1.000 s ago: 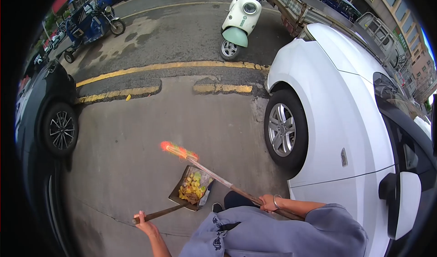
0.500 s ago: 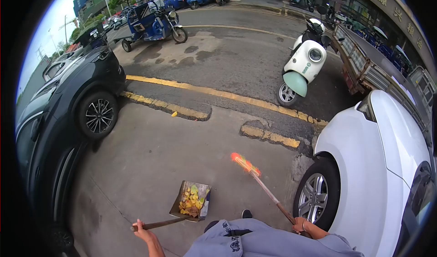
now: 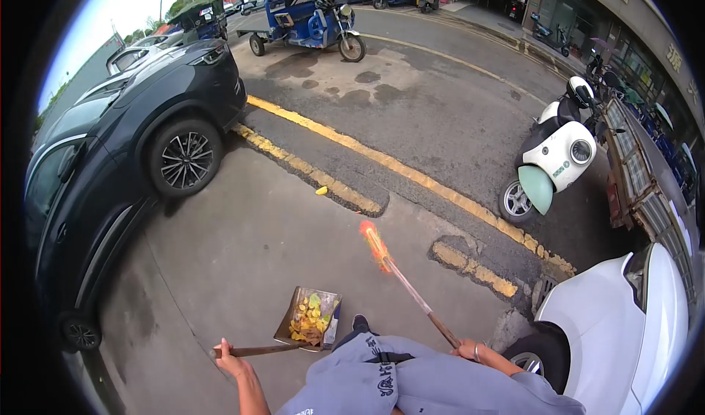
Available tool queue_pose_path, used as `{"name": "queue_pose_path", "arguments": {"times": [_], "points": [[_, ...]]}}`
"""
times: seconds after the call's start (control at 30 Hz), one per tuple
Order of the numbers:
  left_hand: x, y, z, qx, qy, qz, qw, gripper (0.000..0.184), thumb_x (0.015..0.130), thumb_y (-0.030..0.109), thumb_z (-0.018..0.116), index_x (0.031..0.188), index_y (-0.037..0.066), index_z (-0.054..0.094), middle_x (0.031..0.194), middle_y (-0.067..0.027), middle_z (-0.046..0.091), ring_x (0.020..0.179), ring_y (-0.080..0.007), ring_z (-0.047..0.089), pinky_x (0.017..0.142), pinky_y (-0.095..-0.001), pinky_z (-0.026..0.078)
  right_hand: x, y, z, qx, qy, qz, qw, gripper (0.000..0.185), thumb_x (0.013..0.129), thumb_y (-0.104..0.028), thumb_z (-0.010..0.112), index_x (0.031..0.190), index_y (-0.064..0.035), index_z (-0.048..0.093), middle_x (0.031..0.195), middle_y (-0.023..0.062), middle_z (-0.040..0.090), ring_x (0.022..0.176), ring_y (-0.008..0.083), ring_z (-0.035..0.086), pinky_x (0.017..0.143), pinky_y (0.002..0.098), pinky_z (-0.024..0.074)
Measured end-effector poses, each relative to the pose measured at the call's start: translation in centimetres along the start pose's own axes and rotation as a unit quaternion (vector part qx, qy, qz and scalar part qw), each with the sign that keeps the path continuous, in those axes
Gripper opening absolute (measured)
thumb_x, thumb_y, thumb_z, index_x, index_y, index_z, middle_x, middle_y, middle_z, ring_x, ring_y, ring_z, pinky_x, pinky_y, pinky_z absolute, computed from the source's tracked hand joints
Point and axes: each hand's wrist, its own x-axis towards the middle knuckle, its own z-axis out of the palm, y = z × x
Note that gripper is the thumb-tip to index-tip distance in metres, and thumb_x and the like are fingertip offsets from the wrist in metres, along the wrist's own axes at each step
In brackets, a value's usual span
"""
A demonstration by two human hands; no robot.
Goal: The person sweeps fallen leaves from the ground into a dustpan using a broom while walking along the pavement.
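Observation:
My left hand [image 3: 229, 359] is closed round the wooden handle of a dustpan [image 3: 283, 325], at the lower left. Yellow, green and brown leaves [image 3: 311, 317] lie inside the pan, which is just above the ground. On the right, my right hand [image 3: 468, 349] grips the long handle of a broom [image 3: 410, 286]. Its orange-red bristle head [image 3: 375, 246] points forward, ahead of the dustpan. Whether the bristles touch the ground I cannot tell. Farther forward, a yellow leaf [image 3: 321, 191] lies beside the broken yellow strip.
A dark car [image 3: 132, 121] stands on the left and a white car [image 3: 617, 334] on the right. Ahead are yellow lines [image 3: 382, 162] with a raised edge, a white scooter [image 3: 554, 154], a flatbed truck [image 3: 635, 154] and a blue cargo tricycle [image 3: 305, 26].
The view has turned left and moved forward, so the cars, scooter and yellow leaf appear shifted right. The broom head has swung slightly left and forward. Both hands keep their grips.

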Motion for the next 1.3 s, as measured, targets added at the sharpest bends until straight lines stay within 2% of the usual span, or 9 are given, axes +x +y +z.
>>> {"name": "queue_pose_path", "arguments": {"times": [0.47, 0.6, 0.73, 0.9, 1.0, 1.07, 1.1, 1.13, 1.3], "points": [[9.5, -6.1, 21.6, -0.02, -0.018, -0.002, 1.0, 0.024, 0.068, 0.003, 0.053, 0.054, 0.011, 0.035, 0.056, 0.0032, 0.033, 0.055, -0.0078, 0.033, 0.054, -0.0223, 0.028, 15.3, -30.8, -7.6, -0.155, -0.056, -0.048, 0.985, 0.016, 0.067, -0.01, 0.055, 0.069, -0.0017, 0.042, 0.046, 0.0027, 0.042, 0.035, 0.0104, 0.04, 0.033, 0.0257, 0.0353], [11.5, -9.2, 29.5, -0.002, -0.021, 0.001, 1.0, 0.024, 0.069, 0.004, 0.052, 0.054, 0.01, 0.035, 0.055, 0.0023, 0.034, 0.055, -0.0083, 0.033, 0.055, -0.0221, 0.028, 23.1, -41.4, -11.0, -0.37, -0.028, -0.128, 0.92, 0.015, 0.063, -0.011, 0.054, 0.063, -0.0005, 0.043, 0.045, 0.0075, 0.046, 0.039, 0.0149, 0.048, 0.036, 0.0285, 0.0381], [12.8, -11.3, 36.3, 0.107, -0.046, -0.005, 0.993, 0.024, 0.07, 0.006, 0.053, 0.054, 0.009, 0.036, 0.053, 0.0021, 0.037, 0.053, -0.0078, 0.036, 0.054, -0.0227, 0.031, 29.1, -52.7, -12.3, -0.556, -0.001, -0.126, 0.821, 0.013, 0.061, -0.009, 0.048, 0.061, 0.003, 0.053, 0.06, 0.0166, 0.055, 0.052, 0.0244, 0.056, 0.048, 0.0343, 0.0433], [13.8, -13.2, 42.4, 0.17, -0.053, -0.018, 0.984, 0.024, 0.07, 0.008, 0.055, 0.053, 0.007, 0.038, 0.053, 0.0027, 0.037, 0.054, -0.0074, 0.036, 0.055, -0.0213, 0.032, 36.6, -60.5, -11.7, -0.612, 0.071, -0.145, 0.775, 0.019, 0.06, -0.007, 0.046, 0.072, 0.0041, 0.056, 0.068, 0.0215, 0.055, 0.067, 0.03, 0.056, 0.056, 0.0366, 0.0445], [14.0, -15.2, 44.0, 0.198, -0.058, -0.028, 0.978, 0.025, 0.07, 0.009, 0.055, 0.053, 0.007, 0.037, 0.054, 0.0031, 0.037, 0.054, -0.0069, 0.033, 0.053, -0.0204, 0.03, 38.5, -62.0, -11.5, -0.631, 0.063, -0.179, 0.752, 0.017, 0.061, -0.006, 0.047, 0.072, 0.0048, 0.055, 0.069, 0.0221, 0.055, 0.061, 0.0288, 0.057, 0.054, 0.0352, 0.0451], [14.2, -16.2, 43.9, 0.219, -0.052, -0.035, 0.974, 0.025, 0.069, 0.009, 0.056, 0.053, 0.007, 0.037, 0.055, 0.0032, 0.036, 0.054, -0.0066, 0.03, 0.052, -0.0205, 0.028, 37.4, -62.7, -13.1, -0.587, -0.086, -0.069, 0.802, 0.011, 0.063, -0.004, 0.046, 0.068, 0.0034, 0.053, 0.062, 0.0182, 0.054, 0.046, 0.0238, 0.054, 0.042, 0.0328, 0.0437], [14.2, -15.8, 43.9, 0.23, -0.064, -0.037, 0.97, 0.024, 0.069, 0.009, 0.056, 0.053, 0.007, 0.038, 0.056, 0.003, 0.037, 0.055, -0.0065, 0.032, 0.053, -0.0205, 0.029, 39.4, -59.1, -16.1, -0.394, -0.162, -0.038, 0.904, 0.004, 0.064, -0.003, 0.047, 0.064, -0.0001, 0.049, 0.053, 0.0097, 0.049, 0.035, 0.0145, 0.044, 0.031, 0.0269, 0.0377], [14.4, -15.8, 43.9, 0.238, -0.076, -0.04, 0.967, 0.023, 0.068, 0.009, 0.056, 0.054, 0.007, 0.039, 0.056, 0.0029, 0.038, 0.056, -0.0064, 0.033, 0.054, -0.0205, 0.029, 37.1, -58.1, -18.3, -0.229, -0.231, 0.045, 0.944, 0.004, 0.065, -0.004, 0.047, 0.068, -0.0023, 0.046, 0.048, 0.0034, 0.042, 0.033, 0.0095, 0.038, 0.028, 0.0231, 0.0326], [14.6, -14.5, 43.6, 0.203, -0.081, -0.097, 0.971, 0.022, 0.068, 0.009, 0.056, 0.054, 0.006, 0.04, 0.057, 0.0008, 0.041, 0.06, -0.009, 0.038, 0.066, -0.0245, 0.035, 27.3, -55.0, -21.5, -0.305, -0.176, -0.013, 0.936, 0.015, 0.065, -0.01, 0.051, 0.075, -0.0014, 0.044, 0.049, 0.0065, 0.044, 0.034, 0.0147, 0.043, 0.031, 0.0273, 0.0353]]}}
